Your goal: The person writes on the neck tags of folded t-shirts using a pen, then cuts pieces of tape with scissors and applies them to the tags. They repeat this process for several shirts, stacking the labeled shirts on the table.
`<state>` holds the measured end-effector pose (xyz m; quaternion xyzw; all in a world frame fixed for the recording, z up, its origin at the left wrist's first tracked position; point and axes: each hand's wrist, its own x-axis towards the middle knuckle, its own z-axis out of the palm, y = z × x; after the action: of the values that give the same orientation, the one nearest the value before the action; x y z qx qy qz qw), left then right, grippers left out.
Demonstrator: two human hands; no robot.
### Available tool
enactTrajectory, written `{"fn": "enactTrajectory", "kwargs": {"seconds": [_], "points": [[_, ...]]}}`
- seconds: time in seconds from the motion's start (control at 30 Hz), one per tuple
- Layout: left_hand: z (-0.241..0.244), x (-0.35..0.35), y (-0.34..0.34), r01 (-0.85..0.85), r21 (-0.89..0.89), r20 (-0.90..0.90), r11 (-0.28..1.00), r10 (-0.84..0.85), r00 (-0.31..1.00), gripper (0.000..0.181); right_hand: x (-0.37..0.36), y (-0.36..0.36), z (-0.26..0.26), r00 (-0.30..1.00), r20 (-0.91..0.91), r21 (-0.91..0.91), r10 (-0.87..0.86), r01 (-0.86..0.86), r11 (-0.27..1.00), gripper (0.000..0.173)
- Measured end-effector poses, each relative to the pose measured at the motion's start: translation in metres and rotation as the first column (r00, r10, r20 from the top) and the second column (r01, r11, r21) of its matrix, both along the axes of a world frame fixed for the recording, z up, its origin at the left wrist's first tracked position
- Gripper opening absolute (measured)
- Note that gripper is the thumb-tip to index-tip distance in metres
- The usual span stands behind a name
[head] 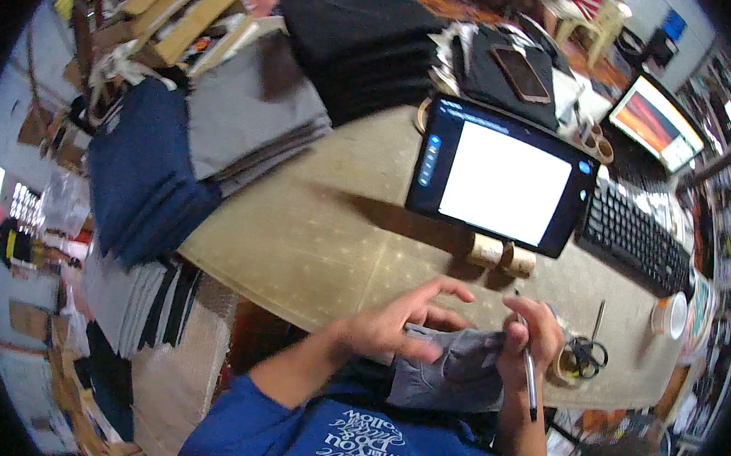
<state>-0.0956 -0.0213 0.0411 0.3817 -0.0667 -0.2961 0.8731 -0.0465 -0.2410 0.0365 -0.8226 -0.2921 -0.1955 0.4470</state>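
My right hand (534, 336) holds a pen (529, 378), which points down past the palm. The same hand touches the right side of a folded grey cloth (447, 377) at the table's near edge; whether it also grips the cloth is hard to tell. My left hand (396, 329) is over the cloth's left side with its fingers apart and its blurred thumb in front of the fabric. Beyond both hands a tablet (502, 180) with a lit, mostly white page leans above two small cylindrical supports (502, 255).
Folded navy (144, 168), grey (253, 106) and black (360, 37) fabric stacks line the table's far left. Scissors (587, 356) lie on a tape roll at the right, near a white cup-like container (669, 315). A keyboard (638, 237), a phone (521, 74) and a monitor (659, 121) stand farther back.
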Motion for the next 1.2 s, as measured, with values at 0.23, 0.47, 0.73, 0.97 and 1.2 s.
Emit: {"fn": "enactTrajectory", "kwargs": {"seconds": [0.23, 0.47, 0.73, 0.97, 1.2], "points": [[-0.006, -0.093, -0.024, -0.68, 0.337, 0.277, 0.651, 0.622, 0.732, 0.051, -0.001, 0.013, 0.072, 0.954, 0.28, 0.133, 0.112, -0.154, 0.979, 0.047], [0.177, -0.032, 0.113, -0.968, -0.028, 0.89, -0.251, 0.434, -0.138, 0.039, 0.011, -0.12, 0.08, 0.88, 0.427, 0.304, -0.208, 0.076, 0.949, 0.043], [0.136, 0.063, 0.342, -0.358, 0.254, 0.898, -0.898, 0.082, 0.432, 0.059, -0.02, -0.214, 0.035, 0.878, 0.298, 0.315, -0.376, 0.281, 0.907, 0.04], [0.057, 0.045, 0.303, -0.483, 0.524, 0.588, -0.702, -0.113, 0.801, 0.053, -0.022, -0.21, 0.028, 0.881, 0.223, 0.319, -0.417, 0.338, 0.885, 0.04], [0.091, -0.176, 0.282, -0.583, 0.373, 0.812, -0.721, -0.05, 0.581, 0.072, -0.011, -0.23, -0.011, 0.966, 0.082, 0.256, -0.244, 0.216, 0.942, 0.057]]}}
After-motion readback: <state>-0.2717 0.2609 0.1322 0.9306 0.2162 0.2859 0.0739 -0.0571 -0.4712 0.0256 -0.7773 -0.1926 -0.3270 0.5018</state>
